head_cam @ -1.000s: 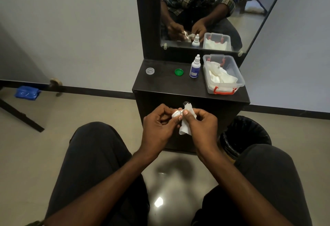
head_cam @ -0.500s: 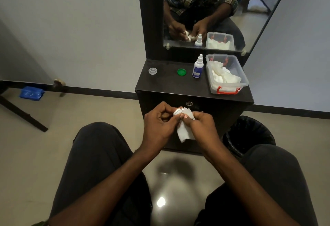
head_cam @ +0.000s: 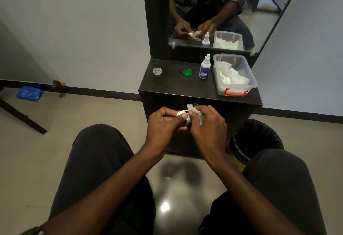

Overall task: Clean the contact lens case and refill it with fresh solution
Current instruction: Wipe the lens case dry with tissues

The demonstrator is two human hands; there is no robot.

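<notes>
1. Pale grey walls with a dark skirting line meet a beige floor; against the wall stands a dark cabinet (head_cam: 185, 86) with a mirror (head_cam: 222, 12) above it.
2. On the cabinet top, from left to right, lie a clear cap (head_cam: 157, 71), a green cap (head_cam: 187, 72), a small white dropper bottle (head_cam: 204, 66) and a clear plastic box (head_cam: 234, 75).
3. The bottle stands upright with its nozzle cap on; it bears a dark blue label, but the writing on it is too small to read.
4. The box has red clip handles and holds crumpled white tissues; no lettering shows on it or on the two caps.
5. The left hand (head_cam: 163, 125) is curled around the white contact lens case (head_cam: 182, 115), gripping it in front of the cabinet, above the person's lap, with the thumb over its near edge.
6. The right hand (head_cam: 207, 127) pinches a white tissue (head_cam: 194, 113) in curled fingers and presses it against the right end of the case.
7. A black bin (head_cam: 256, 140) with a dark liner stands on the floor just right of the cabinet.
8. A blue packet (head_cam: 28, 93) lies on the floor near the left wall.
9. The mirror shows both hands, the bottle and the box again.
</notes>
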